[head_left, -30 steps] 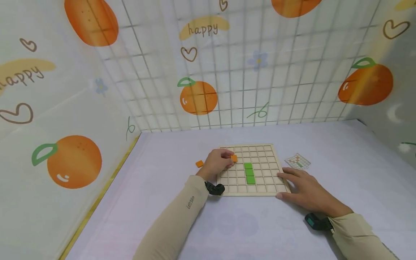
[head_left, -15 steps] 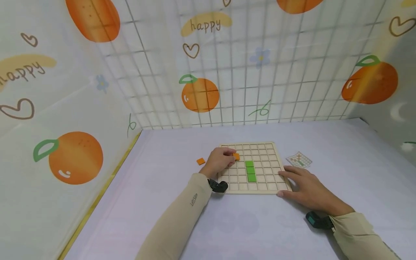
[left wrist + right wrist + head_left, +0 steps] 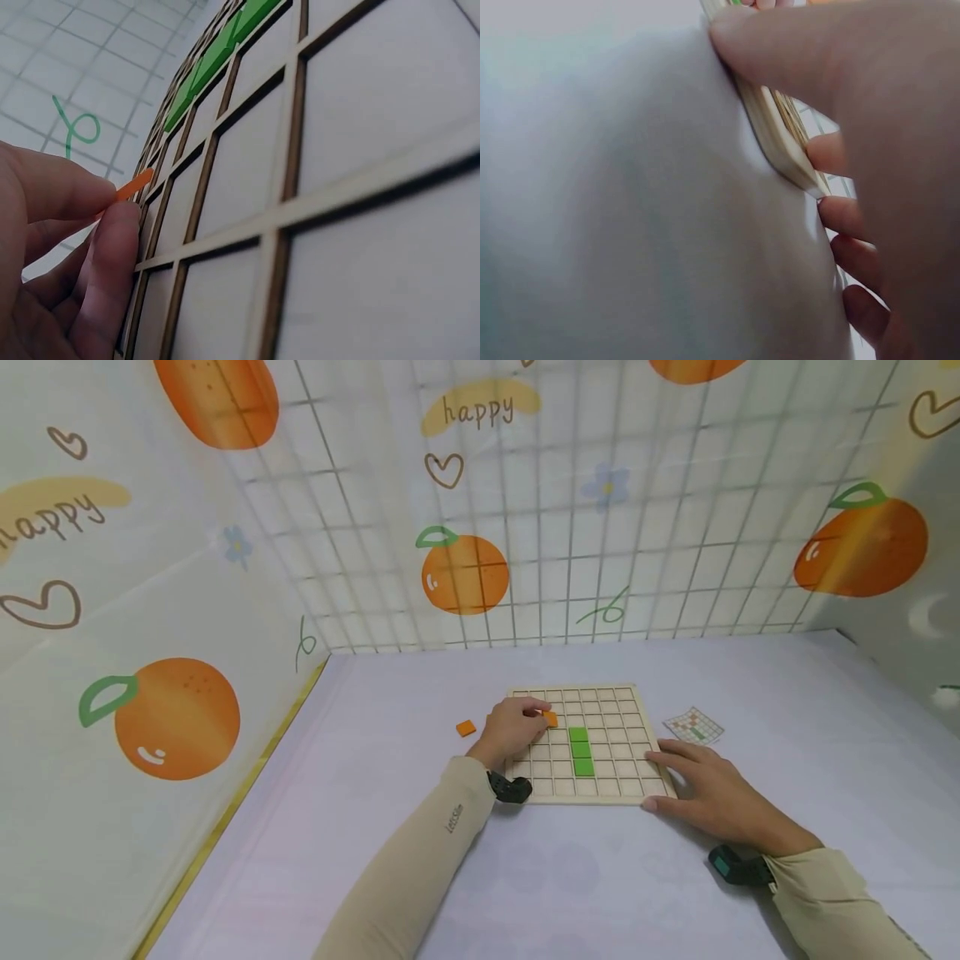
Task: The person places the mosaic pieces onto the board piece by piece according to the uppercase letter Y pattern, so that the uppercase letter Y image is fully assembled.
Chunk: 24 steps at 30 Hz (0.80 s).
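Left wrist: orange tile (image 3: pixel 136 184) edge-on, slanting up rightward.

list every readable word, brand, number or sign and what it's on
"happy": rear backdrop, on a yellow patch
"happy": left backdrop, first letter cut at the edge
"LetsSlim": left sleeve; small, spelling uncertain
Green "6"-like curl: rear backdrop; number or drawing, can't tell
Small card, right of the gridded board: any text too small to read
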Available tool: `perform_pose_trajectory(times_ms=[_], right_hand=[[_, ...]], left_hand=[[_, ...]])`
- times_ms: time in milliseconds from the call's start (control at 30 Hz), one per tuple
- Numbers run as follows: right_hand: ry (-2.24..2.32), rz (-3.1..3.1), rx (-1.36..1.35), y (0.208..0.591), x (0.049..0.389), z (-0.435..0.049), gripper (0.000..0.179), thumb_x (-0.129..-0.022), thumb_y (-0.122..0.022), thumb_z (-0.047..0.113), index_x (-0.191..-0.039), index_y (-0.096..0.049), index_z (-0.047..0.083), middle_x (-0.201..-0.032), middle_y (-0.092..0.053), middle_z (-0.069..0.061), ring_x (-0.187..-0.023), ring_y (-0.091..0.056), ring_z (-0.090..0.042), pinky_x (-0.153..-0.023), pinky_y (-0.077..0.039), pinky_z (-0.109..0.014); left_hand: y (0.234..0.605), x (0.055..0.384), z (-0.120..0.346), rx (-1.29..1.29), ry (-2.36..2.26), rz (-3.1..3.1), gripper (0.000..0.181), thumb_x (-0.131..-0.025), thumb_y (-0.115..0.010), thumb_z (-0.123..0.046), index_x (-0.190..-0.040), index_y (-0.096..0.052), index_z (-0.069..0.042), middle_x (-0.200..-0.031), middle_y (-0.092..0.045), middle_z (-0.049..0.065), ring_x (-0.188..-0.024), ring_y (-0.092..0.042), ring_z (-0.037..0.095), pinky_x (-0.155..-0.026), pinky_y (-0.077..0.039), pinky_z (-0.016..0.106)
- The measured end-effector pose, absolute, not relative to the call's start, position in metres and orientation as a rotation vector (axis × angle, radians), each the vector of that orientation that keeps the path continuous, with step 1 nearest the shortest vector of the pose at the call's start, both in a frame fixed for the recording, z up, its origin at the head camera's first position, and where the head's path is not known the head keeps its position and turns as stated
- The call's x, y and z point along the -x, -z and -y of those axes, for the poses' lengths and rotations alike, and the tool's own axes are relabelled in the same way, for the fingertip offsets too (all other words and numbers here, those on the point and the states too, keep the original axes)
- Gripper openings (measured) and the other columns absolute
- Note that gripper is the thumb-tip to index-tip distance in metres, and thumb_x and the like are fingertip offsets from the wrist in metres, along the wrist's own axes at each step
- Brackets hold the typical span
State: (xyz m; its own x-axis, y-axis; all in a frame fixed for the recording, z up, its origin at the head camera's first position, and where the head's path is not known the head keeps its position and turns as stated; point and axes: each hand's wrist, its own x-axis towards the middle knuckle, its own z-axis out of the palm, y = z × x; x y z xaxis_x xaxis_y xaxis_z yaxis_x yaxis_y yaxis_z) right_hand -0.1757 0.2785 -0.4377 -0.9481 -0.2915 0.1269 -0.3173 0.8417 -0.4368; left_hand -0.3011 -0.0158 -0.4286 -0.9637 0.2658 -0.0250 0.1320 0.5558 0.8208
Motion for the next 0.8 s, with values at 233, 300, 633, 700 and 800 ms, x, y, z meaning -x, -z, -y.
perform_pose_trajectory(times_ms=[233, 300, 633, 700, 800], right_hand=[[-0.719, 2.948, -0.507, 0.438, 0.175, -0.279, 0.078, -0.085, -0.071, 0.060, -0.141, -0.057, 0.008, -0.150, -0.041, -0.023, -0.136, -0.034, -0.050, -0.102, -0.028, -0.070], [-0.719, 2.946, -0.510, 0.438, 0.175, -0.279, 0.078, -0.085, -0.071, 0.061, -0.141, -0.057, 0.007, -0.150, -0.042, -0.023, -0.136, -0.035, -0.049, -0.102, -0.029, -0.070], [-0.721, 2.952, -0.497, 0.438, 0.175, -0.279, 0.079, -0.085, -0.070, 0.062, -0.142, -0.056, 0.008, -0.151, -0.041, -0.023, -0.137, -0.033, -0.049, -0.103, -0.028, -0.070], [-0.720, 2.950, -0.495, 0.438, 0.175, -0.279, 0.080, -0.085, -0.070, 0.062, -0.142, -0.057, 0.008, -0.151, -0.041, -0.023, -0.137, -0.033, -0.049, -0.103, -0.028, -0.070], [-0.728, 2.948, -0.499, 0.438, 0.175, -0.279, 0.080, -0.085, -0.070, 0.062, -0.141, -0.057, 0.007, -0.150, -0.041, -0.023, -0.136, -0.033, -0.049, -0.102, -0.028, -0.070]], left_hand=[[0.429, 0.301, 0.012, -0.370, -1.306, -2.719, 0.032, -0.095, -0.060, -0.019, -0.124, -0.072, -0.022, -0.104, -0.069, -0.006, -0.087, -0.059, 0.014, -0.079, -0.048, 0.032], [0.429, 0.301, 0.011, -0.367, -1.289, -2.738, 0.031, -0.095, -0.059, -0.020, -0.123, -0.073, -0.022, -0.108, -0.069, -0.006, -0.089, -0.059, 0.013, -0.081, -0.048, 0.032], [0.425, 0.300, 0.006, -0.354, -1.174, -2.787, 0.031, -0.095, -0.061, -0.022, -0.123, -0.073, -0.024, -0.110, -0.068, -0.006, -0.099, -0.059, 0.013, -0.087, -0.048, 0.034], [0.426, 0.301, 0.006, -0.357, -1.160, -2.798, 0.031, -0.095, -0.061, -0.022, -0.123, -0.073, -0.024, -0.110, -0.068, -0.006, -0.100, -0.059, 0.013, -0.087, -0.048, 0.034], [0.427, 0.301, 0.005, -0.367, -1.146, -2.814, 0.030, -0.095, -0.061, -0.022, -0.122, -0.074, -0.024, -0.111, -0.069, -0.006, -0.100, -0.060, 0.014, -0.087, -0.048, 0.034]])
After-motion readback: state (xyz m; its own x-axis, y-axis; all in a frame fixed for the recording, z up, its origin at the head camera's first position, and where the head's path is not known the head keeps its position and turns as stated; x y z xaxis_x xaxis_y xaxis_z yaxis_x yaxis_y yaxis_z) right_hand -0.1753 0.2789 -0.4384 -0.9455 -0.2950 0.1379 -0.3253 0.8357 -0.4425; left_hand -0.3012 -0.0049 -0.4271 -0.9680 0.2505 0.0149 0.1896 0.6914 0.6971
